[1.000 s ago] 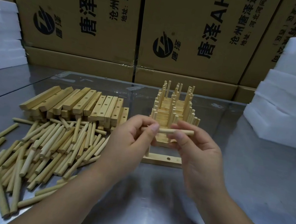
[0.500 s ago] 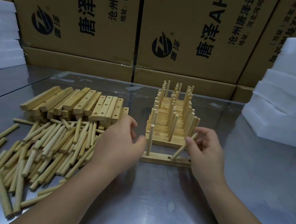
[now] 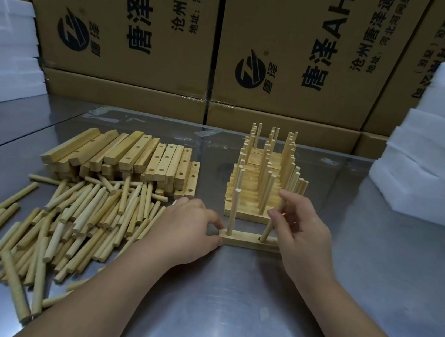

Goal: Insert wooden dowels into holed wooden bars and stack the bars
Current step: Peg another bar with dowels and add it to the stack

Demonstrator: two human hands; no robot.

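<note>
Head view: my left hand (image 3: 185, 230) pinches the bar (image 3: 246, 240) on the bench (image 3: 225, 310); my right hand (image 3: 304, 235) pinches a tilted dowel (image 3: 266, 230) in its hole. Pushed down askew, it could jam or tip the bar.

Cardboard boxes (image 3: 132, 29) read 唐泽, 沧州唐泽, AH

Warehouse: stacked cartons (image 3: 126, 28), foam sheets (image 3: 438, 157).

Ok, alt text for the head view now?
A right hand pinches a leaning dowel in a wooden bar on a steel table; the left hand holds the bar's left end, beside an upright dowel. Loose dowels and spare bars lie left, a finished stack behind.
</note>
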